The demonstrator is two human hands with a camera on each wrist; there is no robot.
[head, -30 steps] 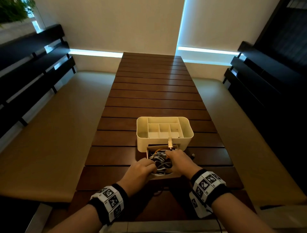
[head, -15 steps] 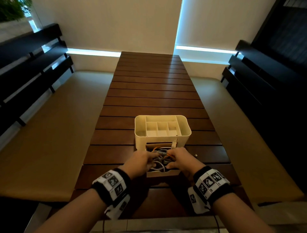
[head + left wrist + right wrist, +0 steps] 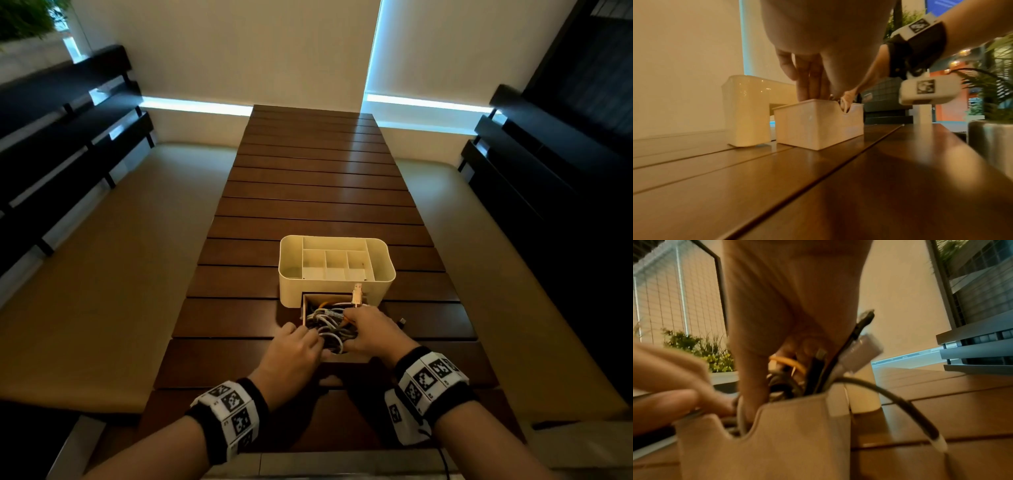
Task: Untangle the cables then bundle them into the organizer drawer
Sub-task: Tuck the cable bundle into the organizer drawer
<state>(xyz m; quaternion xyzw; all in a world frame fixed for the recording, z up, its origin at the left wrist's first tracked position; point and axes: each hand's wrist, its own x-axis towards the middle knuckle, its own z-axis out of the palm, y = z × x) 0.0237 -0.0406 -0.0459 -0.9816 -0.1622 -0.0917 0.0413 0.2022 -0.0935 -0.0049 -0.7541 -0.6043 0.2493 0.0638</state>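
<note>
The cream organizer [image 3: 337, 270] stands on the slatted table with its drawer [image 3: 304, 310] pulled out toward me. A tangle of white, grey and orange cables [image 3: 330, 325] fills the drawer. My left hand [image 3: 298, 349] reaches into the drawer's left side, and its straight fingers [image 3: 809, 81] dip behind the drawer wall [image 3: 818, 123]. On the right side my right hand [image 3: 370, 329] curls its fingers round cables [image 3: 812, 363], with its thumb [image 3: 754, 378] down inside. A white USB plug [image 3: 358, 293] sticks up by the organizer. One dark cable [image 3: 900, 400] hangs over the drawer's right wall.
A small dark plug [image 3: 402, 321] lies on the table just right of the drawer. Padded benches [image 3: 102, 274] run along both sides of the long table [image 3: 322, 171]. In the left wrist view a metal plant pot [image 3: 992, 138] stands at the table's near right.
Both hands stayed in the drawer working the cables. My left hand slid back toward the drawer's near end, and the USB plug stands up by the organizer again.
</note>
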